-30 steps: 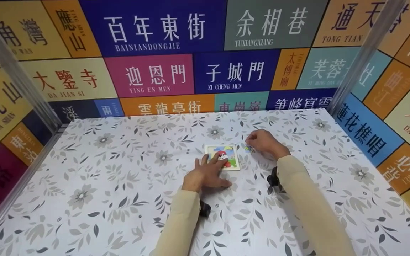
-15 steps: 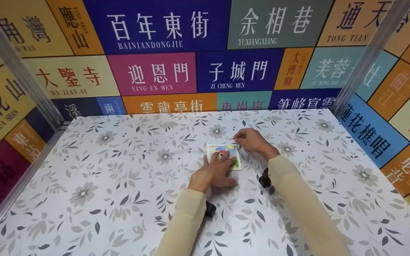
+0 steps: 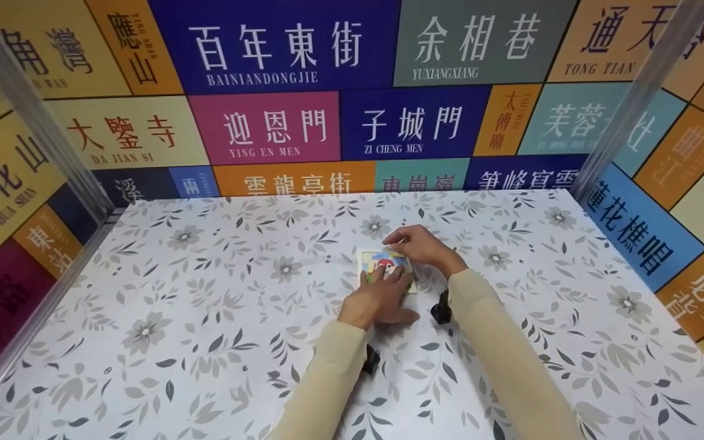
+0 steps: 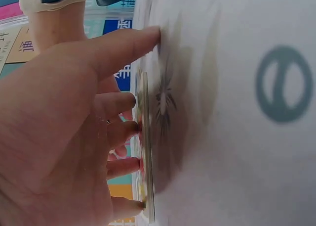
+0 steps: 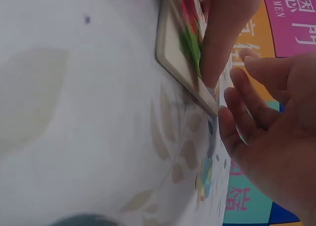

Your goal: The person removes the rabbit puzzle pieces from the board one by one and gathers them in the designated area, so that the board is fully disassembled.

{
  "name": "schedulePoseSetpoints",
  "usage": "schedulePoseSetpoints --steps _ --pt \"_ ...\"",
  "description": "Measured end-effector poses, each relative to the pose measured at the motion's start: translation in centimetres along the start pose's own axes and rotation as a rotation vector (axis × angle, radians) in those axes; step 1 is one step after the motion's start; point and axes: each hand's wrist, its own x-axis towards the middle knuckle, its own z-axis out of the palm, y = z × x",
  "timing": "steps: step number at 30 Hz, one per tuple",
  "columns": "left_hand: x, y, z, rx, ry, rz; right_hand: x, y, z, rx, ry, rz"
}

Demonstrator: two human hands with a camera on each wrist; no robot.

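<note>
A small square picture puzzle board (image 3: 371, 259), with a pale frame and a red-and-white cartoon figure, lies on the table. My left hand (image 3: 379, 299) presses its spread fingertips onto the picture, and the left wrist view shows the thumb apart, on the cloth beside the board. Over the far edge of the board hovers my right hand (image 3: 423, 245), fingers bent and the thumb near the index tip. Nothing is plainly visible between those fingertips in the right wrist view. A small blue-and-yellow piece (image 5: 204, 180) lies on the cloth beyond the board's corner, below the right hand.
White cloth (image 3: 217, 342) with a grey leaf and flower print covers the table. Behind it stands a wall of coloured panels (image 3: 272, 49) with Chinese lettering. Clear upright posts (image 3: 639, 104) mark the far corners. Black wrist devices (image 3: 441, 307) hang under both sleeves.
My right hand has moved left from the colourful bit beside the board to the board's far edge. The left hand has shifted slightly right across the picture, fingers still on it.
</note>
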Motion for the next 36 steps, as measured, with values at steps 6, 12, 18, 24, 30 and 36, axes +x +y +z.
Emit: schedulePoseSetpoints --steps 6,12,18,24,30,36 --pt "0.28 -0.14 0.06 -0.044 0.002 0.002 0.07 -0.14 0.47 0.042 -0.025 0.036" --pt "0.23 -0.12 0.18 -0.061 -0.019 0.006 0.01 -0.1 0.69 0.023 -0.06 0.004" --pt "0.23 -0.12 0.13 -0.054 -0.02 0.003 0.34 -0.2 0.71 0.003 -0.1 -0.018" --pt "0.3 -0.17 0.18 -0.011 0.003 -0.001 0.51 -0.55 0.51 0.002 -0.141 -0.035" --pt "0.32 -0.18 0.17 0.019 0.0 -0.012 0.68 -0.81 0.68 -0.025 -0.162 -0.03" --pt "0.27 -0.03 0.05 0.022 -0.002 -0.012 0.75 -1.0 0.72 -0.038 -0.178 -0.003"
